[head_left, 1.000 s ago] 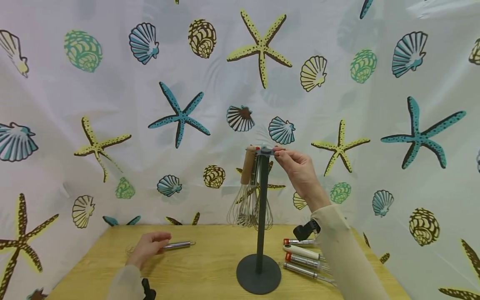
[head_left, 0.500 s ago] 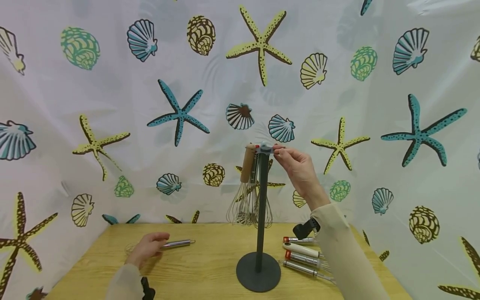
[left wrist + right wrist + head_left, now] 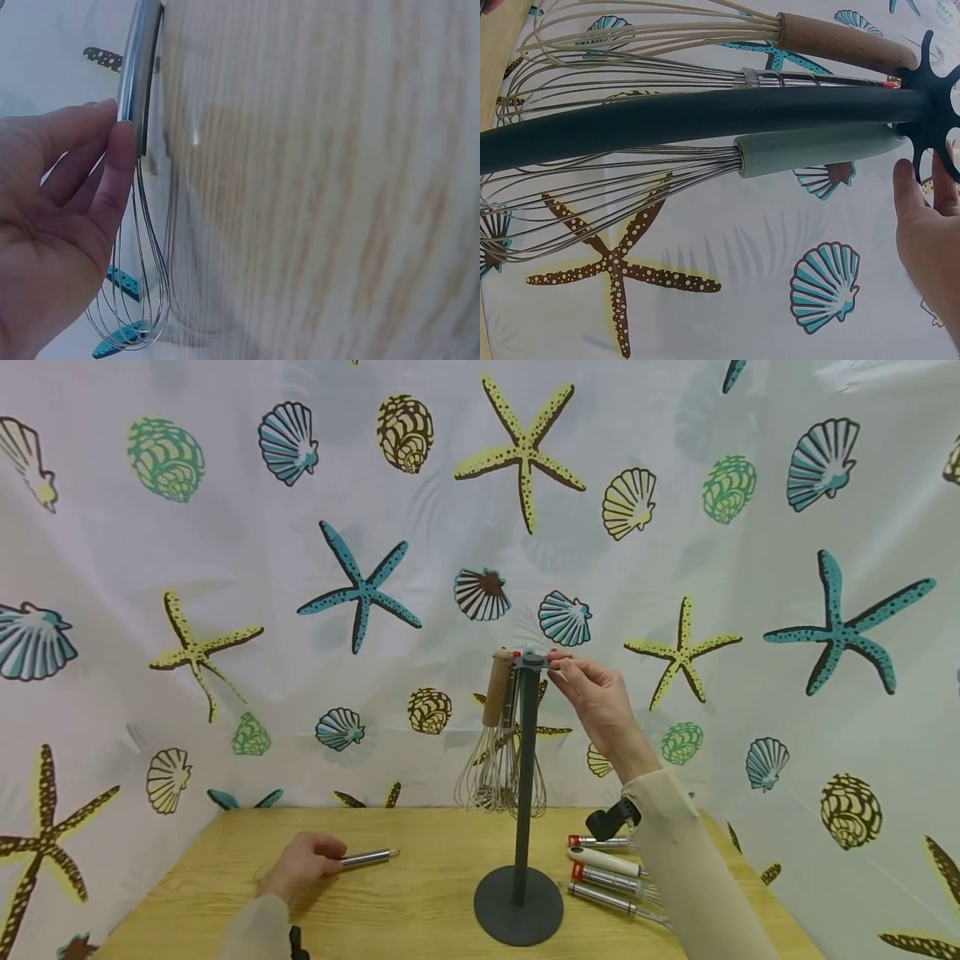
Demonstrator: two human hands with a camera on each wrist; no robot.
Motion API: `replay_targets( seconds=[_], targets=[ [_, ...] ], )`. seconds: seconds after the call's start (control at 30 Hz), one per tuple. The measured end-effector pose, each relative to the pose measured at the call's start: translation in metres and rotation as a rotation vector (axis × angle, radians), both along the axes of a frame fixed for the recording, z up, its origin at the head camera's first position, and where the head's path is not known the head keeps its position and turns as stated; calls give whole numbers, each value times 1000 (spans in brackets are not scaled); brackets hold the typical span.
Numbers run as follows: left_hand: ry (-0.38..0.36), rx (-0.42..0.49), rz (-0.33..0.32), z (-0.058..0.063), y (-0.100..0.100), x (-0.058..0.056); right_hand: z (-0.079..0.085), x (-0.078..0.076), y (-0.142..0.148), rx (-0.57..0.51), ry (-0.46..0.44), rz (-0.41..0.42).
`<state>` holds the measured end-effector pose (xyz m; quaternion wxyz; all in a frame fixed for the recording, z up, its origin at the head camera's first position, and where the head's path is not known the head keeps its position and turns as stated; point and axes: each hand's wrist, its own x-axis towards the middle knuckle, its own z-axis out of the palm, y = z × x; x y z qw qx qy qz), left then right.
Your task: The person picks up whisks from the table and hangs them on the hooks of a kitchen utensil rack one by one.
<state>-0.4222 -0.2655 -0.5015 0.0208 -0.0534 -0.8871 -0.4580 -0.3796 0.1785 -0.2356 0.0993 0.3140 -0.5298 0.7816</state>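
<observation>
My left hand [image 3: 303,866] is low at the left of the table. Its thumb and a finger pinch the silver handle of a wire whisk [image 3: 139,82]; the wires show below in the left wrist view. My right hand [image 3: 597,697] is raised, its fingertips pinching the edge of the slotted top of a dark utensil stand [image 3: 525,777]. From that slotted top [image 3: 928,97] hang a whisk with a wooden handle [image 3: 844,39], one with a metal handle [image 3: 802,79] and one with a pale green handle [image 3: 817,152].
On the table [image 3: 405,910], right of the stand's round base [image 3: 498,914], lie several whisks, among them a cream-handled one [image 3: 603,861] and a silver one [image 3: 600,897]. My right forearm partly covers them. A shell-and-starfish curtain [image 3: 420,543] surrounds the table.
My left hand has closed its grip on the whisk's handle and shifted slightly right and nearer, the whisk moving with it. The right hand stays at the stand's top.
</observation>
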Motion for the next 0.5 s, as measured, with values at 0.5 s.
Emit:
replay_targets(
  seconds=[0.5],
  targets=[
    [-94,-118,-32,6,9,5,-1,0,1,-20,-3,15]
  ],
)
